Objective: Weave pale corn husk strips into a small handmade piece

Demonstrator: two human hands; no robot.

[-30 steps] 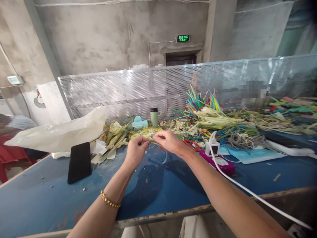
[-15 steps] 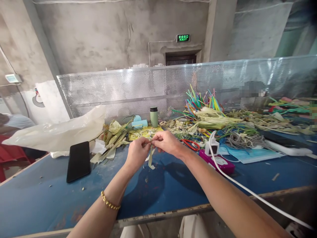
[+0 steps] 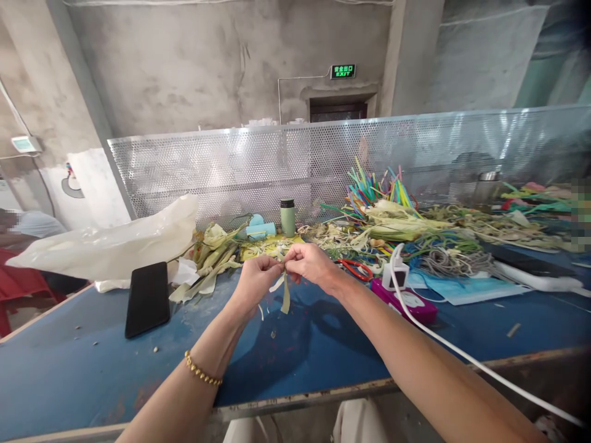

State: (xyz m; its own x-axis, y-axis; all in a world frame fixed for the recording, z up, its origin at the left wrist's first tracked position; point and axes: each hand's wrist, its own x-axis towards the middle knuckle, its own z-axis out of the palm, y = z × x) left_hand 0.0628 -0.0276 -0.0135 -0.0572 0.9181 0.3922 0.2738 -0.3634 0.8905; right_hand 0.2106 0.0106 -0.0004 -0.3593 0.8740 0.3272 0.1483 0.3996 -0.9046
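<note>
My left hand (image 3: pixel 255 280) and my right hand (image 3: pixel 310 265) meet above the blue table (image 3: pixel 295 351), fingertips pinched together. Between them they hold a pale green leaf strip (image 3: pixel 285 294) whose loose ends hang down toward the tabletop. A gold bead bracelet sits on my left wrist. Just behind the hands lies a heap of green husk leaves (image 3: pixel 213 258).
A black phone (image 3: pixel 148 299) lies at the left, beside a cream plastic bag (image 3: pixel 115 246). A green flask (image 3: pixel 287 217), red scissors (image 3: pixel 354 268), a magenta power strip (image 3: pixel 406 300) with white cable, coloured strips (image 3: pixel 378 191) and a perforated metal screen (image 3: pixel 323 160) stand behind. A seated person shows at far left.
My hands have drawn closer together and lifted slightly. The leaf strip, earlier stretched between them, now hangs down in loose ends below the pinch.
</note>
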